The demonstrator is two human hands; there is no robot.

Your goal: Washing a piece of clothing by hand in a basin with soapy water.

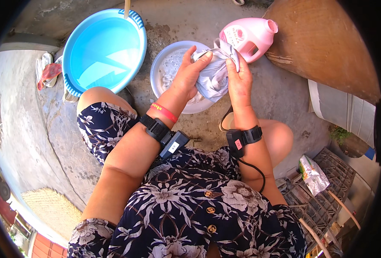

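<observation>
A pale lilac-grey wet cloth (213, 76) is bunched up between my two hands, over the right side of a white basin (155, 73) of sudsy water. My left hand (186, 78) grips the cloth's left side, thumb on top, with its other fingers partly hidden. On the other side, my right hand (241, 84) pinches a twisted upper fold of it between thumb and fingers. Just beyond the right hand lies a pink detergent jug (246, 36) with a handle and no cap on its mouth.
At the left stands a large blue tub (66, 56) of water. A brown curved object (324, 43) fills the far right. Lower right, a silvery packet (314, 175) rests on a dark slatted rack (339, 167). A woven straw mat (53, 210) lies lower left. My knees flank the basin.
</observation>
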